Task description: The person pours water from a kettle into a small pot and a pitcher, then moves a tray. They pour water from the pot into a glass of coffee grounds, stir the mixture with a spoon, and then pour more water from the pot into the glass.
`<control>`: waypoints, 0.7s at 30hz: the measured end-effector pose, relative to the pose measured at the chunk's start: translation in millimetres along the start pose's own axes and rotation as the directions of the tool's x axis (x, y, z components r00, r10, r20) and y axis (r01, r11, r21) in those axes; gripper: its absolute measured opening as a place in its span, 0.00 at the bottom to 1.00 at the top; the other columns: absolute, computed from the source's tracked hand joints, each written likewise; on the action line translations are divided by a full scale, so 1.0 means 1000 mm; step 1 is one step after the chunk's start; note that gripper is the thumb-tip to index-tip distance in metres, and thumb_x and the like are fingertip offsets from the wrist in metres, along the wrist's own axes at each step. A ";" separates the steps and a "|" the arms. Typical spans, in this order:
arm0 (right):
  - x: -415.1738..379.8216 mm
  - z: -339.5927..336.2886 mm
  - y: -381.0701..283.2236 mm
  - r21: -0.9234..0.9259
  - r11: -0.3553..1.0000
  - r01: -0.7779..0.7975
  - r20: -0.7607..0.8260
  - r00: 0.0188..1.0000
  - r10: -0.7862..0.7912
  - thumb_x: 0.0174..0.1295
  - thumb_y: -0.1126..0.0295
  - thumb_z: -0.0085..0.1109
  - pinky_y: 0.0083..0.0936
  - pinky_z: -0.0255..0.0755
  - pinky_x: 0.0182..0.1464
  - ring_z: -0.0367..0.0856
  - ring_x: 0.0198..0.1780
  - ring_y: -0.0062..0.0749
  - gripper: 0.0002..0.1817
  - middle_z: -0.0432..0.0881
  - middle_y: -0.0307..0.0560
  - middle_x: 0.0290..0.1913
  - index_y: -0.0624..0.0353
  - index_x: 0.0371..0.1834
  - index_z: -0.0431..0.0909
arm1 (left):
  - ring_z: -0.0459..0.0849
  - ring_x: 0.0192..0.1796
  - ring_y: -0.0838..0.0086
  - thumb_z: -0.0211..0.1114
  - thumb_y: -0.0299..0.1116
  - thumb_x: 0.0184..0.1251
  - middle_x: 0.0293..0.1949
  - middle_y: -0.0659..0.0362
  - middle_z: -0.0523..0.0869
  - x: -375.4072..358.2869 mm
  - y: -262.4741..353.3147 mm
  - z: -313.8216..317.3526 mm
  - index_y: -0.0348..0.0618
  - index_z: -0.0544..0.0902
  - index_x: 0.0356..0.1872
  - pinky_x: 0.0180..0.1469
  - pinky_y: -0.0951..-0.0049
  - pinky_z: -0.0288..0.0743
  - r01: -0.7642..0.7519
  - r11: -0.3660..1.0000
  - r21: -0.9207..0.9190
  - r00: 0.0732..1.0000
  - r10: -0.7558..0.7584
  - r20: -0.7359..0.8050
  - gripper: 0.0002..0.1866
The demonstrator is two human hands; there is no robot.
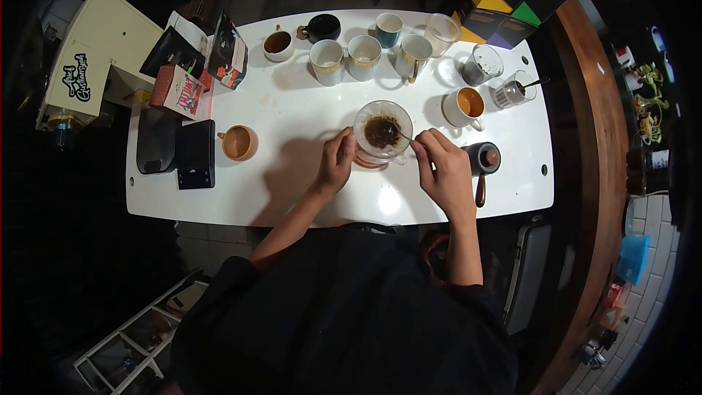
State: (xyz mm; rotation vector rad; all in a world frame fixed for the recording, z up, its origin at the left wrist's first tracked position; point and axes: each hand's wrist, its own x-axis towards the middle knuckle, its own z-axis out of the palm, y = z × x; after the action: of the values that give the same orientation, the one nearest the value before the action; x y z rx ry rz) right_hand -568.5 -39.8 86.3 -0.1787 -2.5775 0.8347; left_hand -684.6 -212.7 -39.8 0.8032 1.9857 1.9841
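Note:
A clear coffee dripper (361,129) sits in front of me on the white table, with dark wet coffee grounds (382,132) in its filter. Below it shows part of a glass server on a brown round base (371,164). My left hand (338,161) is closed around the dripper's left side, its far fingers hidden. On the other side, my right hand (443,167) pinches the thin handle of a spoon (403,135), whose end dips into the grounds. To the right of that hand stands a black grinder with a wooden knob (483,158).
Several mugs, including a white one (327,64) and a green one (388,30), line the far side. A white cup (463,107) and glasses (482,65) stand right. At left are a tan cup (238,143), a black scale (195,154), coffee bags (227,51) and a cream machine (91,58).

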 end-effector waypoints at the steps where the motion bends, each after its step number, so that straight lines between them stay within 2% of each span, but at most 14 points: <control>1: 0.000 0.003 0.000 0.001 1.000 0.003 0.001 1.000 -0.003 0.64 0.72 0.57 0.38 0.70 0.28 0.77 0.27 0.52 0.04 0.76 0.49 0.30 0.59 0.33 0.74 | 0.72 0.27 0.79 0.51 0.35 0.78 0.23 0.59 0.75 0.000 0.000 0.000 0.30 0.74 0.37 0.32 0.76 0.68 0.012 1.000 -0.004 1.000 -0.012 0.014 0.15; 3: -0.001 0.008 0.000 0.115 0.992 -0.043 -0.011 0.999 0.044 0.66 0.72 0.55 0.37 0.68 0.27 0.74 0.24 0.53 0.06 0.75 0.52 0.26 0.62 0.32 0.73 | 0.72 0.27 0.79 0.51 0.35 0.78 0.23 0.59 0.74 0.000 0.001 0.001 0.31 0.74 0.36 0.31 0.75 0.68 0.017 1.000 0.002 1.000 -0.017 0.002 0.15; 4: -0.001 0.009 0.000 0.116 0.992 -0.043 -0.010 0.999 0.044 0.66 0.72 0.55 0.37 0.68 0.27 0.74 0.24 0.53 0.06 0.75 0.52 0.26 0.62 0.32 0.73 | 0.71 0.27 0.78 0.51 0.35 0.78 0.23 0.59 0.74 0.000 0.002 0.001 0.31 0.74 0.36 0.31 0.75 0.68 0.023 1.000 0.007 1.000 -0.023 -0.006 0.15; 6: -0.002 0.009 0.000 0.196 0.954 -0.227 0.067 0.974 0.218 0.68 0.70 0.53 0.33 0.63 0.25 0.68 0.19 0.45 0.10 0.70 0.54 0.20 0.65 0.30 0.71 | 0.71 0.27 0.78 0.51 0.36 0.78 0.23 0.59 0.74 0.000 0.006 0.000 0.32 0.74 0.35 0.31 0.74 0.67 0.022 1.000 0.020 1.000 -0.022 0.004 0.15; 7: -0.002 0.010 0.001 0.196 0.954 -0.227 0.067 0.974 0.218 0.68 0.70 0.53 0.33 0.63 0.25 0.68 0.19 0.45 0.10 0.70 0.54 0.20 0.65 0.30 0.71 | 0.71 0.27 0.78 0.50 0.36 0.78 0.22 0.60 0.74 0.001 0.008 0.000 0.32 0.74 0.35 0.30 0.74 0.66 0.019 0.999 0.032 1.000 -0.020 0.015 0.15; 9: -0.003 0.013 0.006 0.292 0.911 -0.292 -0.001 0.952 0.305 0.71 0.68 0.50 0.28 0.58 0.23 0.61 0.17 0.32 0.13 0.62 0.52 0.16 0.66 0.29 0.69 | 0.70 0.26 0.78 0.50 0.36 0.78 0.22 0.60 0.73 0.001 0.007 -0.001 0.33 0.74 0.34 0.30 0.74 0.66 0.025 0.999 0.022 1.000 -0.025 0.018 0.15; 10: -0.005 0.018 0.016 0.343 0.877 -0.337 0.017 0.935 0.353 0.74 0.64 0.47 0.24 0.56 0.23 0.59 0.19 0.22 0.18 0.62 0.45 0.17 0.65 0.27 0.68 | 0.70 0.26 0.78 0.50 0.36 0.78 0.22 0.60 0.73 0.001 0.007 -0.001 0.33 0.74 0.34 0.30 0.74 0.65 0.030 0.999 0.010 0.999 -0.030 0.023 0.15; 11: -0.007 0.022 0.024 0.343 0.876 -0.339 0.016 0.934 0.356 0.74 0.64 0.47 0.24 0.56 0.23 0.59 0.19 0.22 0.18 0.62 0.45 0.17 0.65 0.27 0.68 | 0.70 0.26 0.78 0.50 0.36 0.78 0.22 0.60 0.73 0.000 0.005 0.000 0.33 0.74 0.34 0.30 0.74 0.65 0.031 0.999 0.010 0.999 -0.031 0.025 0.15; 13: -0.007 0.028 0.033 0.608 0.692 -0.389 0.030 0.883 0.469 0.75 0.60 0.45 0.22 0.56 0.23 0.59 0.20 0.20 0.21 0.64 0.37 0.18 0.63 0.25 0.67 | 0.70 0.26 0.78 0.50 0.35 0.78 0.22 0.60 0.73 0.000 0.004 0.001 0.33 0.74 0.34 0.30 0.74 0.66 0.050 0.999 -0.003 0.999 -0.050 -0.004 0.15; 14: -0.006 0.027 0.036 0.632 0.649 -0.423 0.075 0.868 0.491 0.76 0.58 0.44 0.19 0.56 0.24 0.59 0.22 0.16 0.22 0.64 0.31 0.20 0.60 0.24 0.66 | 0.70 0.26 0.78 0.50 0.35 0.78 0.22 0.60 0.73 0.000 0.003 0.001 0.33 0.74 0.34 0.30 0.74 0.66 0.049 0.999 -0.002 0.999 -0.049 -0.003 0.15; 15: -0.005 0.026 0.037 0.633 0.649 -0.422 0.075 0.868 0.491 0.76 0.58 0.44 0.19 0.56 0.24 0.59 0.22 0.16 0.22 0.64 0.31 0.20 0.60 0.24 0.66 | 0.70 0.26 0.78 0.49 0.35 0.78 0.22 0.60 0.73 0.000 0.005 0.001 0.33 0.74 0.34 0.30 0.75 0.66 0.042 0.999 0.000 0.999 -0.042 0.003 0.15; 17: -0.003 0.023 0.038 0.728 0.497 -0.472 0.172 0.827 0.535 0.76 0.58 0.43 0.17 0.56 0.25 0.60 0.22 0.14 0.21 0.63 0.31 0.20 0.59 0.25 0.66 | 0.71 0.26 0.78 0.49 0.35 0.78 0.22 0.60 0.73 0.001 0.006 0.001 0.33 0.74 0.34 0.30 0.75 0.66 0.034 0.999 0.001 0.999 -0.034 0.010 0.15; 21: -0.003 0.020 0.035 0.734 0.508 -0.450 0.162 0.843 0.513 0.76 0.58 0.43 0.16 0.56 0.25 0.60 0.22 0.13 0.20 0.62 0.30 0.20 0.57 0.25 0.67 | 0.71 0.26 0.78 0.50 0.35 0.78 0.22 0.61 0.74 0.000 0.002 0.000 0.33 0.74 0.35 0.30 0.75 0.66 0.039 0.999 -0.008 0.999 -0.039 0.014 0.14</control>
State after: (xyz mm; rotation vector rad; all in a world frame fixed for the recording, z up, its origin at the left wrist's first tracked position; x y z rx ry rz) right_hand -575.0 -22.4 50.0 -0.6786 -1.8704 1.9933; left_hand -684.4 -212.9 -37.9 0.7686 1.9695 1.9587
